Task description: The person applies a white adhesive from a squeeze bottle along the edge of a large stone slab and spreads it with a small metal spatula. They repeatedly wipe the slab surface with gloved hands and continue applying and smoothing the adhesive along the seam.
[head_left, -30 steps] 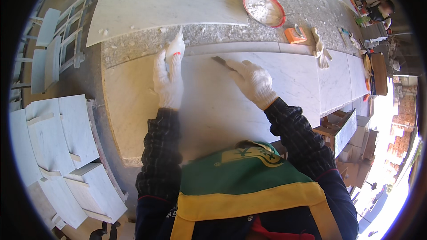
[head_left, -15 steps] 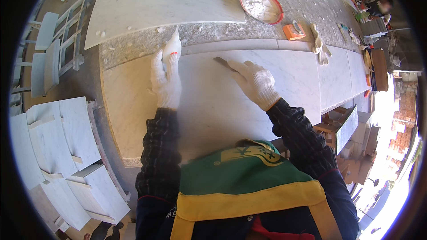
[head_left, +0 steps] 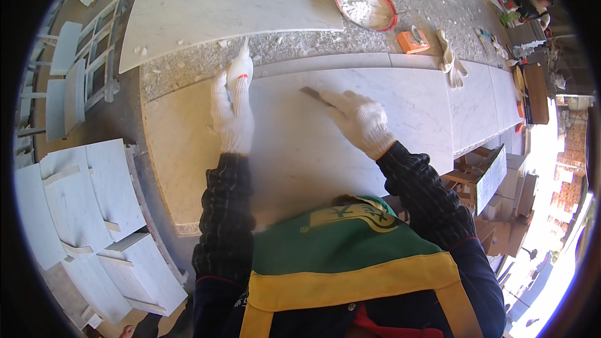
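Observation:
A white knit glove covers my left hand (head_left: 233, 109), whose fingers wrap round a white squeeze bottle (head_left: 241, 64) with a thin nozzle pointing away from me. Also gloved, my right hand (head_left: 358, 119) grips a flat grey scraper (head_left: 311, 94), its blade sticking out to the left. Blade and hand are over a pale marble slab (head_left: 300, 150) with faint grey veins; whether the blade touches the surface I cannot tell. The scraper's handle end is hidden inside the glove.
Beyond the slab lie another marble slab (head_left: 238, 3), a red-rimmed bowl (head_left: 393, 12) of white paste with a putty knife, an orange box (head_left: 413, 42) and spare gloves (head_left: 447, 56). Stacked pale slabs (head_left: 87, 194) stand on the left. A person (head_left: 532, 6) is at the far right.
The scraper has dipped a little toward me, and its blade angles down more to the right. My left hand keeps its hold on the bottle, almost unmoved.

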{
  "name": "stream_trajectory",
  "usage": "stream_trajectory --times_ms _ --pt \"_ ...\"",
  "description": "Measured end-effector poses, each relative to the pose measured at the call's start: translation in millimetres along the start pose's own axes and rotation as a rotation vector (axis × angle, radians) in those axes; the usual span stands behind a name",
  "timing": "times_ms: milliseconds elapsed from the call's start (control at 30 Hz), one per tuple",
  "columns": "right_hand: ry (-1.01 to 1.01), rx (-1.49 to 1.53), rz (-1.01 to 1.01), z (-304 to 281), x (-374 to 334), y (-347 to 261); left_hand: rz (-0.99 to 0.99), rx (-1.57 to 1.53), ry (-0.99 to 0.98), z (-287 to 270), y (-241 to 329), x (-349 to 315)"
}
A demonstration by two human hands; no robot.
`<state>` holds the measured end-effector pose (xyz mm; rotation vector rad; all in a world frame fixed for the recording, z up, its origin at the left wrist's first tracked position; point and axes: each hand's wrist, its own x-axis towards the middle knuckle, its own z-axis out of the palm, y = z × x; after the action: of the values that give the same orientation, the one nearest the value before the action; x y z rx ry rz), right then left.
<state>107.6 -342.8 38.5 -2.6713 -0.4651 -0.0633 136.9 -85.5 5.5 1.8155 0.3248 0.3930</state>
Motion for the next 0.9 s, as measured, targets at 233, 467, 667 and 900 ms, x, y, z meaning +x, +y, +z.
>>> stream_trajectory --times_ms 233,467,667,900 --pt "0.002 0.018 0.022 8.7 17.6 -1.5 -0.034 0.07 -0.051 -2.9 7.6 1.0" --pt "-0.065 -0.05 0.006 -7.1 -11.9 0.3 0.02 0.003 0.006 -0.2 1.3 2.2" --pt "-0.076 0.064 -0.005 -22.5 -58.0 2.2 0.109 0.079 -0.132 -10.8 -12.4 -1.5" --pt "0.174 0.241 -0.072 -11.7 -98.7 12.5 0.292 0.339 -0.516 -52.1 -4.6 6.2"
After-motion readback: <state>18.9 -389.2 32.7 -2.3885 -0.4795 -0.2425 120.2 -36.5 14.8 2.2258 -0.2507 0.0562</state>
